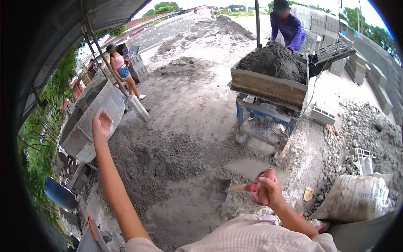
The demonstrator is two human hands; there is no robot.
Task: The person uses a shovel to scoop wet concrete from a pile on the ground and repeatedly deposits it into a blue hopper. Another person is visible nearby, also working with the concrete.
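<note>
My right hand [272, 190] is wrapped round the red grip of a shovel [241, 188]. The shovel's grey blade [219, 191] rests on the ground, by the edge of a heap of damp grey sand mix [159, 159]. My left arm is stretched forward and to the left. At its end my left hand [101, 124] is raised with its fingers extended and nothing in it. In the picture it overlaps a large grey metal mixer drum [98, 107]; whether it touches the drum I cannot tell.
A metal hopper [268, 86] piled with grey mix stands on a blue frame, a person in purple [287, 31] behind it. Another person [121, 67] stands beyond the drum. At right are a filled sack [354, 197], gravel [361, 122] and concrete blocks [323, 114].
</note>
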